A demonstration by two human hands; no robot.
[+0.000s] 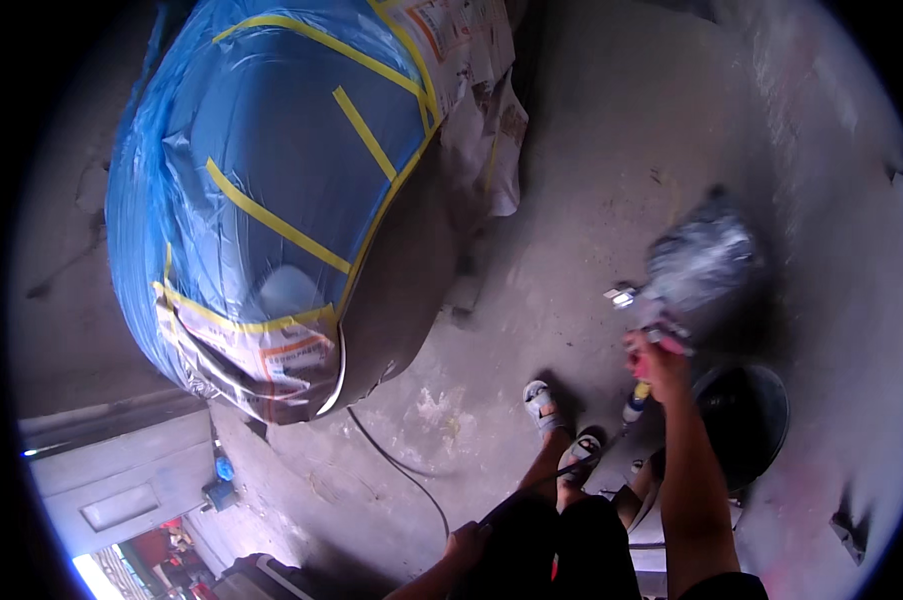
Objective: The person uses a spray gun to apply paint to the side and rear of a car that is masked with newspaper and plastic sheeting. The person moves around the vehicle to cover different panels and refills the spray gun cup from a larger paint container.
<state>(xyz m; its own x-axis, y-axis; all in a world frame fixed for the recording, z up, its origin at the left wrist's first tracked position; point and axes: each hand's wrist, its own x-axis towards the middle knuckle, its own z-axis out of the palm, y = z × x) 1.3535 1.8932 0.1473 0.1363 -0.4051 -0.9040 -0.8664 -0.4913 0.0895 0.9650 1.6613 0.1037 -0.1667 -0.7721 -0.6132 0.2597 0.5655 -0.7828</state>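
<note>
My right hand (pixel 656 362) is wrapped round the handle of a spray gun (pixel 668 330) with red parts and a shiny metal end, held out ahead on the right. A dark hose (pixel 531 489) runs from below the gun toward my left hand (pixel 465 546). That hand is closed round the hose low in the view, its fingers partly hidden. To the left is a car body panel (pixel 401 270), grey and curved. Blue plastic film (pixel 261 130), yellow tape (pixel 276 217) and printed paper (pixel 296 365) cover the parts around it.
Just beyond the gun is a blurred, crumpled clear plastic bag (pixel 704 258); I cannot tell whether they touch. A black bucket (pixel 783 400) stands beside my right forearm. My sandalled feet are on the concrete floor (pixel 611 150). A cable (pixel 401 466) trails from beneath the car.
</note>
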